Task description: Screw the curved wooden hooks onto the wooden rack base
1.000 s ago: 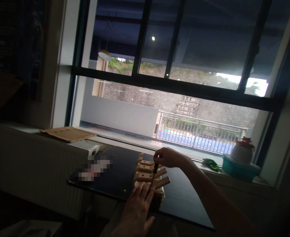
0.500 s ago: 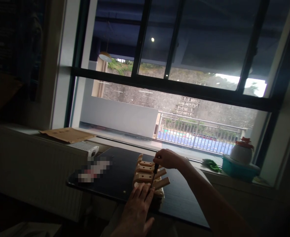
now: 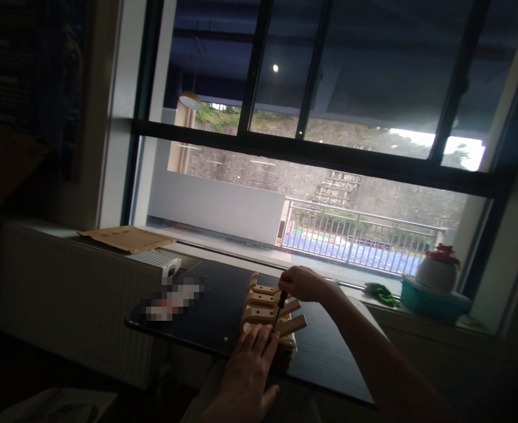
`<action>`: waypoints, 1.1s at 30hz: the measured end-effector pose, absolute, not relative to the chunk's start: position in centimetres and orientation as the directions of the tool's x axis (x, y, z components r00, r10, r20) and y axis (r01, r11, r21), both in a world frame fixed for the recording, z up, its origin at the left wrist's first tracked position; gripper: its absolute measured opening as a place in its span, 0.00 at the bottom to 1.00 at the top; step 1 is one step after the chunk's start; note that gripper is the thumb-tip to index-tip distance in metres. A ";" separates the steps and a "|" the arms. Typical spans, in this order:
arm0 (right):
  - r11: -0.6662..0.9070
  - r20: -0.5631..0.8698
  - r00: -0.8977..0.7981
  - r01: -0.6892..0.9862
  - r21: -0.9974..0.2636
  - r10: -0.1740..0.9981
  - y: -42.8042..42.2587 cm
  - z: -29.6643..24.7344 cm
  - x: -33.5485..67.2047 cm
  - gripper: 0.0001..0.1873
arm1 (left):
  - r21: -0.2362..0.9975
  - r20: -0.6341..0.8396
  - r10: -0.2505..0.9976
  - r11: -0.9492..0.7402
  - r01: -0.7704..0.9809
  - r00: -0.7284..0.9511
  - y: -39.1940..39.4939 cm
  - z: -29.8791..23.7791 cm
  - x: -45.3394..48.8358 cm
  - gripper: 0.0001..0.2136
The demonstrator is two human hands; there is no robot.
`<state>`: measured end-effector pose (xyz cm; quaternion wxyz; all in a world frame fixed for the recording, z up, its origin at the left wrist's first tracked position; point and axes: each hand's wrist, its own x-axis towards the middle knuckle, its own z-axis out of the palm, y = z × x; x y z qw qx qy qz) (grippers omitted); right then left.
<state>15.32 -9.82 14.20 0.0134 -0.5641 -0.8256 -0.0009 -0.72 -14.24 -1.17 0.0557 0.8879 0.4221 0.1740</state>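
Note:
A pale wooden rack with several slanted hook-like pieces (image 3: 265,310) lies on a small dark table (image 3: 206,317). My left hand (image 3: 249,364) presses flat on its near end, fingers stretched out. My right hand (image 3: 302,283) is closed round the handle of a dark screwdriver (image 3: 279,308), held upright with its tip down among the wooden pieces.
A blurred flat object (image 3: 174,299) lies on the table's left part. On the windowsill are a cardboard sheet (image 3: 127,238), a white device (image 3: 153,260), a green cloth (image 3: 380,292) and a teal box with a white, orange-lidded pot (image 3: 437,282). A radiator (image 3: 65,294) runs at left.
The view has shifted slightly. Both hands stay where they were on the rack and the screwdriver.

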 end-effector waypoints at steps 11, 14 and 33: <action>0.410 0.007 -0.410 0.910 -0.062 0.912 -10.1 15.3 15.4 0.13 | 0.253 0.258 0.778 -0.626 0.737 0.573 -14.4 -1.1 -0.7 0.36; 0.421 0.018 -0.421 0.905 -0.064 0.907 -10.3 15.2 15.2 0.13 | 0.254 0.270 0.775 -0.629 0.735 0.571 -14.3 -1.3 -0.7 0.36; 0.392 -0.003 -0.392 0.919 -0.047 0.920 -9.4 14.3 15.4 0.14 | 0.252 0.289 0.756 -0.653 0.715 0.588 -14.2 -1.8 -1.0 0.37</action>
